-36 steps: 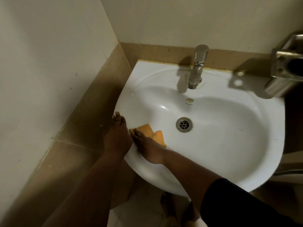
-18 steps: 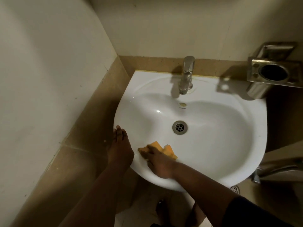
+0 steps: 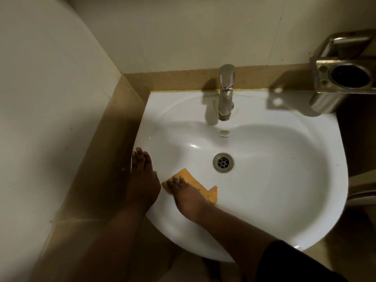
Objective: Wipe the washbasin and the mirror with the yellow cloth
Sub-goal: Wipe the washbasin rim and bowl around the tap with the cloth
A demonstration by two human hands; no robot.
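Observation:
The white washbasin (image 3: 284,180) fills the middle of the view, set into a tiled corner. A yellow cloth (image 3: 195,183) lies flat on the bowl's front left slope, left of the drain (image 3: 223,162). My right hand (image 3: 187,197) presses down on the cloth with its fingers spread over it. My left hand (image 3: 142,180) rests flat on the basin's left rim, fingers pointing away from me, holding nothing. No mirror is in view.
A steel tap (image 3: 226,92) stands at the basin's back edge. A steel wall-mounted holder (image 3: 343,76) with a round cup sits at the upper right. Tiled walls (image 3: 61,98) close in on the left and behind.
My right hand has slid the cloth along the front left slope, a little to the right and then back up toward the left rim. My left hand stays on the rim.

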